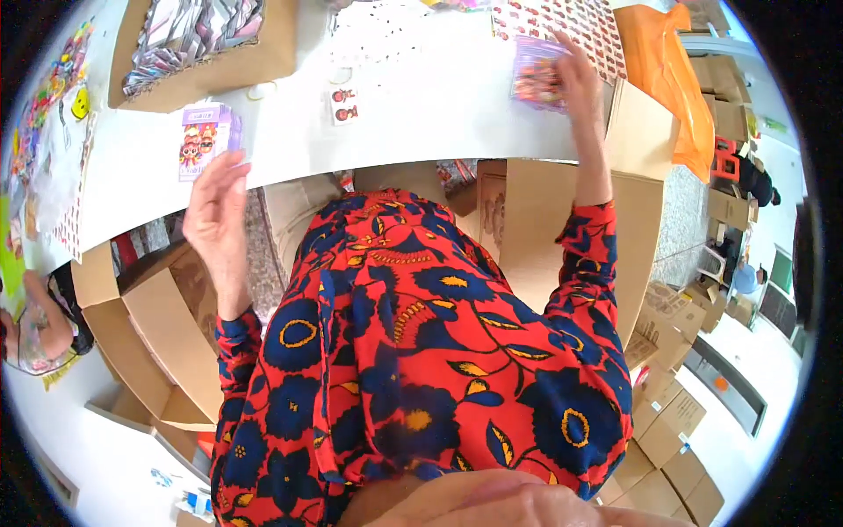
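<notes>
On the left of the white table (299,145) lies a stack of purple-edged cards (200,132) with red cartoon figures on top. My left hand (215,211) is at its near edge, fingers loosely bent and nothing visible in them; whether the fingertips touch the stack I cannot tell. Further right, my right hand (580,88) is on the right side of a purple-edged bundle of packets (537,75) with reddish contents, its fingers closed on that edge and slightly blurred. Two small red figure stickers (344,105) lie on the table between my hands.
A cardboard box (202,85) full of flat packets stands at the back left. Sticker sheets (580,26) lie at the back right beside an orange bag (672,79). Open cartons (158,342) stand below the table at left, and another carton (562,237) at right. Other people are nearby.
</notes>
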Motion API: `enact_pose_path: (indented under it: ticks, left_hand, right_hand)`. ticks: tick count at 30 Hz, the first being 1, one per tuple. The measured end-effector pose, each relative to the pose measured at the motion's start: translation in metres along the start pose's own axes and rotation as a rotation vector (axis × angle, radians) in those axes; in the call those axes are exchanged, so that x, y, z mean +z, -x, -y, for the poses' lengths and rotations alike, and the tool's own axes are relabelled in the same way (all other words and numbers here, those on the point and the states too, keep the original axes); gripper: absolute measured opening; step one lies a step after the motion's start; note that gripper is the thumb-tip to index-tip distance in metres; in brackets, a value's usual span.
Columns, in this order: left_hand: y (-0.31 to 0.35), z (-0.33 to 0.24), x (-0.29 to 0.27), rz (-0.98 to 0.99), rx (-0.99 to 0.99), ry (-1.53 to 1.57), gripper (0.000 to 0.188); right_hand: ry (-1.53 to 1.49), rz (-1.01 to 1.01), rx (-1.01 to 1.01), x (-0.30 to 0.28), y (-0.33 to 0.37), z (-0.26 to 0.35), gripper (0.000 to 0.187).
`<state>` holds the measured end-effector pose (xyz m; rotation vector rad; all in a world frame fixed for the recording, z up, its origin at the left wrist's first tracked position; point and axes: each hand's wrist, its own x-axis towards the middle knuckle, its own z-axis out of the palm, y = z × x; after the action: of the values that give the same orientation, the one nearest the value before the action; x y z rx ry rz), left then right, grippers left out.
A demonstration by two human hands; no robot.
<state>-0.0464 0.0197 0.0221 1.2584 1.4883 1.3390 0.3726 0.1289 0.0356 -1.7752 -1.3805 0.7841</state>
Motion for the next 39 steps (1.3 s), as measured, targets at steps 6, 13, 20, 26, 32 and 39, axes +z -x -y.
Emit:
enact_pose_path:
  ticks: [6,13,20,26,32,39]
  left_hand:
    - [-0.021,0.018,-0.049,-0.225,0.123,-0.288,0.033]
    - [-0.047,0.062,-0.063,-0.139,0.142,-0.730,0.070]
    - [-0.061,0.063,-0.038,-0.132,0.207,-1.058,0.088]
    - [-0.070,0.066,-0.043,-0.075,0.116,-1.121,0.093]
    - [-0.066,0.080,-0.036,-0.057,-0.002,-1.032,0.095]
    - [-0.059,0.063,-0.032,-0.203,0.149,-0.986,0.093]
  right_hand:
    - [0.301,-0.197,-0.223,-0.037,-0.049,-0.085,0.036]
    - [-0.041,-0.123,0.026,-0.043,-0.073,-0.169,0.036]
    - [0.314,-0.271,-0.245,-0.037,-0.069,-0.135,0.038]
    - [0.417,-0.278,-0.479,-0.011,-0.040,-0.061,0.035]
    - [0.367,-0.217,-0.689,0.022,-0.018,-0.012,0.030]
    - [0.332,-0.082,-0.732,0.053,-0.010,-0.001,0.029]
